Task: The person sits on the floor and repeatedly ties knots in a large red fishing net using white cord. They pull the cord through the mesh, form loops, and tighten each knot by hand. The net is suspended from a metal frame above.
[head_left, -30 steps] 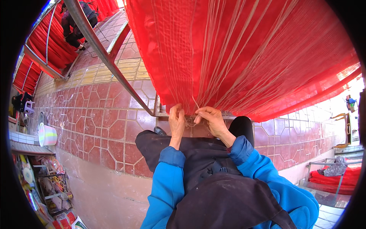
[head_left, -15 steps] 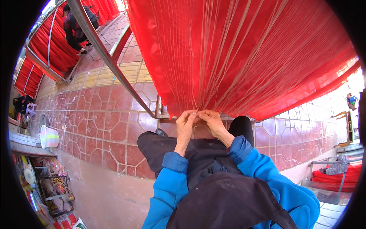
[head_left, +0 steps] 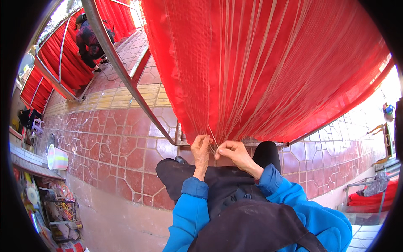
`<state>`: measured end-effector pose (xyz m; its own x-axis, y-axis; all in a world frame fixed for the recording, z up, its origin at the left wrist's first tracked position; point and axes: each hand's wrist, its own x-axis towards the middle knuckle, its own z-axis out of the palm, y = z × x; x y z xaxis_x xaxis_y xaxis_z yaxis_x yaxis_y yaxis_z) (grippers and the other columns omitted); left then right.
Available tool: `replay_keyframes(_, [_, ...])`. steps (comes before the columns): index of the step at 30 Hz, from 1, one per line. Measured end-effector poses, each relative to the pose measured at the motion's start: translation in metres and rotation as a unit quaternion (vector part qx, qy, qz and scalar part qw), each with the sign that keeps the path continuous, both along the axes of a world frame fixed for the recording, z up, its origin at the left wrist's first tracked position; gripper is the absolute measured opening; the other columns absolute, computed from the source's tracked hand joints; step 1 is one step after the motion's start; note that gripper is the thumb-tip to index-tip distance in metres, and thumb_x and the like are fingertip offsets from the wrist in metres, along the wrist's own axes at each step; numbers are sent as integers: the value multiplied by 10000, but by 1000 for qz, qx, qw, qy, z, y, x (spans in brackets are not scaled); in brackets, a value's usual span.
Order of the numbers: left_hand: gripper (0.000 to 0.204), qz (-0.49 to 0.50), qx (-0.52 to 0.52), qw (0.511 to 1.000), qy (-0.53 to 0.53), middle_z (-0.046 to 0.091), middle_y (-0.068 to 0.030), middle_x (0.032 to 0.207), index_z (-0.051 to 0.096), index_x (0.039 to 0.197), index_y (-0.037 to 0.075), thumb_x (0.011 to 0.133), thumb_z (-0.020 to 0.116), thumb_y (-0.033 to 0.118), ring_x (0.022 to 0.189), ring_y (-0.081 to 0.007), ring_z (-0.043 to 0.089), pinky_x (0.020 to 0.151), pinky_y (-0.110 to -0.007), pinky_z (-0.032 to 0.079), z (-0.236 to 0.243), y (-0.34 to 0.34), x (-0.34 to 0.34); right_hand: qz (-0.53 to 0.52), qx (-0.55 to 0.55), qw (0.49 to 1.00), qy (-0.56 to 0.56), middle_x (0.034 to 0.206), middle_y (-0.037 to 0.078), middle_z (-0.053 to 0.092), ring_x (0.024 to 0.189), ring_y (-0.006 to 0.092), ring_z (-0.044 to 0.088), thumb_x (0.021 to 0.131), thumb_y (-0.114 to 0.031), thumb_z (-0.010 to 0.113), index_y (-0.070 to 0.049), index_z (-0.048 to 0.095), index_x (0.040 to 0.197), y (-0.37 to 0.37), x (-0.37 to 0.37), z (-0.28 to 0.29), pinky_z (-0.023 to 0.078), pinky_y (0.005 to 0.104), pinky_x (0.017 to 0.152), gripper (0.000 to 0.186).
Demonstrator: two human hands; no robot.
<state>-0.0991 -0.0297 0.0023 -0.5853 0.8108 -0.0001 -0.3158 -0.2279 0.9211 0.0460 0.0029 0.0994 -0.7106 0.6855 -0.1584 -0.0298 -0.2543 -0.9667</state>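
Many thin pale threads (head_left: 247,84) fan down over a large red cloth (head_left: 176,75) and draw together near its lower edge. At that gathering point my left hand (head_left: 200,149) is closed, thumb and fingertips pinched on threads. Just to its right, a little lower, my right hand (head_left: 235,153) is also closed in a pinch, with thread ends at its fingertips. A small gap separates the two hands. The threads between them are fine, and any knot there is too small to make out.
A metal frame (head_left: 126,77) carries the cloth. Tiled floor (head_left: 100,143) spreads left. Another person (head_left: 90,42) bends beside more red cloth at upper left. A striped bucket (head_left: 57,158), a cluttered shelf (head_left: 61,201) and folded red cloth (head_left: 373,195) lie around me.
My hands, which were touching at the fingertips, have drawn apart sideways. They sit lower in the view now, and the whole view has shifted slightly.
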Motion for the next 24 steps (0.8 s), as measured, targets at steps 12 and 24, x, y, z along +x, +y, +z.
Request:
replay_keyframes(12, [99, 2, -16, 1000, -5, 634, -48, 723, 598, 952, -1, 923, 557, 85, 671, -109, 606, 625, -234, 474, -5, 9, -4, 179, 211, 945, 173, 857, 153, 667, 859, 281, 634, 872, -69, 612, 31, 639, 834, -35, 26, 102, 504, 403, 799, 111])
replay_keyframes(24, [81, 5, -25, 998, 59, 641, -73, 728, 593, 938, -16, 899, 540, 31, 654, -122, 612, 603, -244, 490, -10, 22, -20, 315, 165, 880, 315, 845, 138, 664, 750, 242, 650, 874, -45, 608, 33, 636, 1073, -69, 26, 126, 518, 336, 675, 216])
